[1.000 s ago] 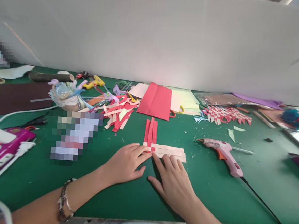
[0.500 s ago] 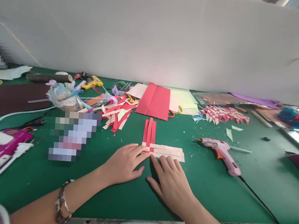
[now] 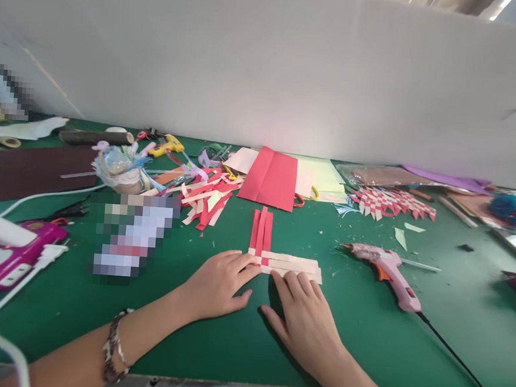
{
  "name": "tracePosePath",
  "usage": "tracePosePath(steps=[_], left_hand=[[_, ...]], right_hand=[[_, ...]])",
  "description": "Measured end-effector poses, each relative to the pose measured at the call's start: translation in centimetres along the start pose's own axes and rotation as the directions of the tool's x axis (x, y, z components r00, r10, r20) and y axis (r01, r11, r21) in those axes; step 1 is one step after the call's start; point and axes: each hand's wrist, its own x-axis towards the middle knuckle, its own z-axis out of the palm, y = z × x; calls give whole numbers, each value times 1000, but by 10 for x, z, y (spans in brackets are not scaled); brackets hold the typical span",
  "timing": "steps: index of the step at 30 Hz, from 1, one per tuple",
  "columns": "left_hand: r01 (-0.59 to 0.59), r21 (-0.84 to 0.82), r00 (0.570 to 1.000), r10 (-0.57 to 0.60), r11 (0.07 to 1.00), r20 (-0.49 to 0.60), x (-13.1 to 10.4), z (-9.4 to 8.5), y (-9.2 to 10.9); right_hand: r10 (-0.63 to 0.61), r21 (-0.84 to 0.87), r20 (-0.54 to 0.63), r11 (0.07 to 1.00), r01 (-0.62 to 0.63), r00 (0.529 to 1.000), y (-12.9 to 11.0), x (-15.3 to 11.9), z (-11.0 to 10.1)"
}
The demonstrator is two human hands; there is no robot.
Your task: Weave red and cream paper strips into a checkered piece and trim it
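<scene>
On the green table lies a small weave of red strips (image 3: 262, 232) pointing away from me and pale pink strips (image 3: 295, 260) running to the right, crossing in a little check pattern. My left hand (image 3: 219, 282) lies palm down at the weave's left corner, fingertips pressing on the crossing, thumb apart. My right hand (image 3: 302, 314) rests with spread thumb and fingers, its fingertips touching the near edge of the lowest pink strip. Neither hand is gripping anything.
Behind the weave are a folded red sheet (image 3: 270, 179) and a heap of loose strips (image 3: 209, 196). A pink glue gun (image 3: 385, 264) lies right, its cord trailing forward. Woven red-and-white pieces (image 3: 394, 203) lie behind it. A purple power strip (image 3: 15, 253) is at left.
My right hand has slid slightly right along the pink strip, away from the crossing. My left fingertips remain on the weave. The whole view has shifted a little.
</scene>
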Motion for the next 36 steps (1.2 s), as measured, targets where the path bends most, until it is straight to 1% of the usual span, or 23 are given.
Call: tracePosePath(steps=[5, 11, 13, 17, 21, 26, 31, 36], left_hand=[[-1, -3, 1000, 1, 1000, 17, 1, -1, 0], [-8, 3, 1000, 8, 1000, 5, 0, -1, 1], [-2, 0, 1000, 2, 1000, 2, 0, 0, 1], [5, -16, 1000, -5, 1000, 1, -1, 0, 1], [19, -25, 1000, -19, 999, 24, -1, -1, 1], [17, -26, 1000, -16, 1000, 18, 0, -2, 2], [22, -25, 1000, -22, 999, 19, 0, -2, 2], [21, -20, 1000, -21, 1000, 12, 0, -1, 2]], right_hand=[[30, -4, -4, 1000, -30, 1000, 7, -6, 1], [70, -2, -12, 998, -70, 997, 12, -14, 3], [62, 13, -3, 998, -62, 998, 9, -13, 2], [14, 59, 53, 998, -17, 999, -1, -8, 1], [25, 76, 76, 997, -31, 997, -9, -4, 1], [75, 49, 47, 996, -77, 996, -7, -6, 4], [96, 44, 2, 994, -96, 995, 3, -17, 6], [123, 36, -12, 992, -123, 992, 10, -28, 8]])
